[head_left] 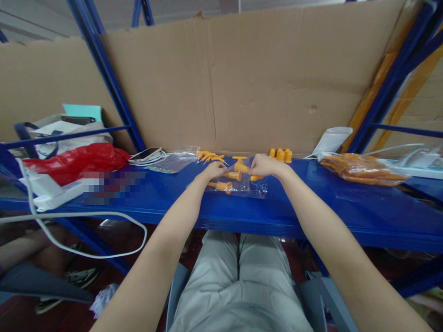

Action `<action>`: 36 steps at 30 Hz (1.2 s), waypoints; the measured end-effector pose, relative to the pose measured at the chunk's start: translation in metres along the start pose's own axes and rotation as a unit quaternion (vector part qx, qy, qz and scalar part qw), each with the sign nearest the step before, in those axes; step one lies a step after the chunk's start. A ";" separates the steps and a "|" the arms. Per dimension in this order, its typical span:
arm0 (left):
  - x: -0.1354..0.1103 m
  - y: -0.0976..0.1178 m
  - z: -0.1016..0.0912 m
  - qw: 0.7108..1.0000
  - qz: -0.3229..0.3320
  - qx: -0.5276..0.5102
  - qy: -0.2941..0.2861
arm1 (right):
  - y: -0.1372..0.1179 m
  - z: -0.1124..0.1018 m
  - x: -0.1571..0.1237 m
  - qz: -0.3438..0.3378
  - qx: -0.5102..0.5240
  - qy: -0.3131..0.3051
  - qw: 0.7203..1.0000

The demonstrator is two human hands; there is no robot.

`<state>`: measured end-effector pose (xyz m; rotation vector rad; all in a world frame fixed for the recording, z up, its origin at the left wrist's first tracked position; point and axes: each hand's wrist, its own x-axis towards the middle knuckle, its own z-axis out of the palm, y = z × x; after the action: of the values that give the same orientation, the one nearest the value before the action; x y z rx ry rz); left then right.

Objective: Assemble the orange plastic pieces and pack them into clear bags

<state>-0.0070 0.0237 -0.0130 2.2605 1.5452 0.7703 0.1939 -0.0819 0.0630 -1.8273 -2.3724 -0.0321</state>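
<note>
Between my hands a clear plastic bag (244,186) lies on the blue shelf, with yellow-orange plastic pieces in or under its film. One is a flared, cup-ended piece (223,186) at the front. My left hand (213,171) is closed at the bag's left side, its fingertips partly hidden. My right hand (263,165) curls closed at the right side, above another orange piece (256,177). The film runs up to both hands. Behind my left hand lie orange-handled corkscrew-like pieces (209,156) with thin metal spirals. Several orange cup-shaped pieces (281,155) stand behind my right hand.
A cardboard panel (256,83) backs the blue shelf (249,214). To the left are a red bag (81,161), a phone with a white cable (148,156) and a flat clear packet (173,161). Bagged orange items (360,168) and white cables lie right. A seated person's leg shows lower left.
</note>
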 end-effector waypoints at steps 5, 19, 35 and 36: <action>-0.001 0.004 0.000 1.000 -0.006 0.023 0.010 | 0.007 0.001 0.001 -0.019 0.066 -0.012 0.998; 0.008 -0.010 0.003 0.997 0.066 0.037 -0.030 | -0.007 0.015 0.003 -0.004 -0.095 -0.001 0.995; -0.004 0.013 -0.001 0.991 0.106 -0.084 -0.013 | -0.011 0.014 -0.001 -0.012 -0.105 -0.029 0.994; -0.005 0.017 -0.001 0.989 0.119 -0.085 -0.016 | -0.012 0.016 0.000 -0.014 -0.108 -0.023 0.994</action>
<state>0.0036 0.0126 -0.0045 2.3407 1.1594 0.8881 0.1810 -0.0832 0.0478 -1.9036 -2.5127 -0.2625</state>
